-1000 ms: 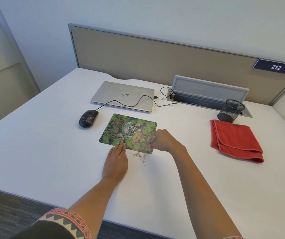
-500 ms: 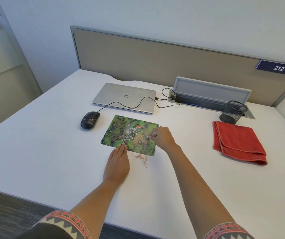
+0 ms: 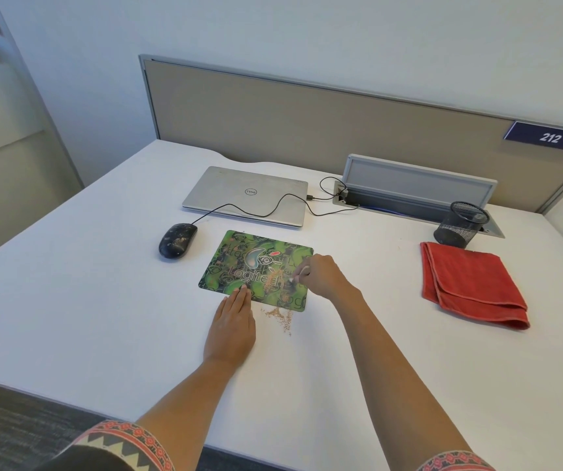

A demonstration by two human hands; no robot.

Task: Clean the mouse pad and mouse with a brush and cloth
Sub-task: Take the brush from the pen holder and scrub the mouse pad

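White desk [image 3: 69,317] w/ beige partition behind, closed laptop [image 3: 246,195] at the back, mesh cup [image 3: 460,224] far right. Green mouse pad [image 3: 259,266] dead center, mouse [image 3: 177,239] just left of it, still speckled w/ crumbs. Red cloth [image 3: 470,283] folded well off to the right, untouched.

Mid brushing step imo. Right hand [image 3: 321,277] curled tight round a small brush [image 3: 295,276], tip down on pad's right half next to some crumbs. Left hand [image 3: 232,324] flat, fingers straight, fingertips pinning pad's near edge, holding nothing. Crumb pile [image 3: 278,316] already on desk just past that edge.

Next prob: short strokes toward near edge, keep pad pinned, then mouse + cloth.
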